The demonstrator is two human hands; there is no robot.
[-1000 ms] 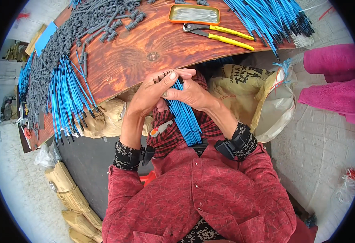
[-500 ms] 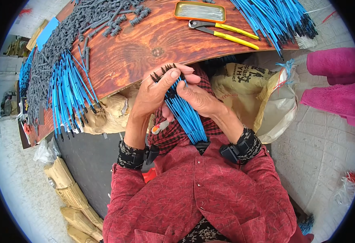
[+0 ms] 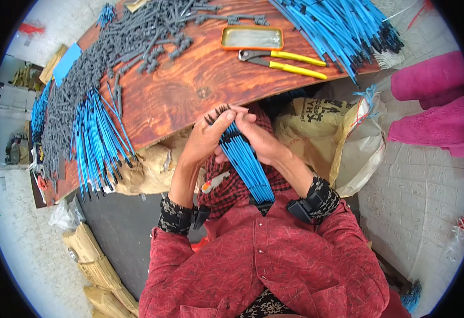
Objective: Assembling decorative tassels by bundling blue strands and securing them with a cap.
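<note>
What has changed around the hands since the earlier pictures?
The right hand, its thumb earlier reaching left across the blue rods, has drawn that thumb back rightward, beside that of the left hand. Nothing was visibly let go. The rods stay held; the yellow pliers and orange tray stayed on the table.

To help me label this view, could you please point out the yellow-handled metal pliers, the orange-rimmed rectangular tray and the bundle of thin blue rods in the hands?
Pliers [image 3: 290, 55], head view: on the upper handle.
Tray [image 3: 252, 49], head view: on its near rim.
Rods [image 3: 246, 164], head view: midway along them.
</note>
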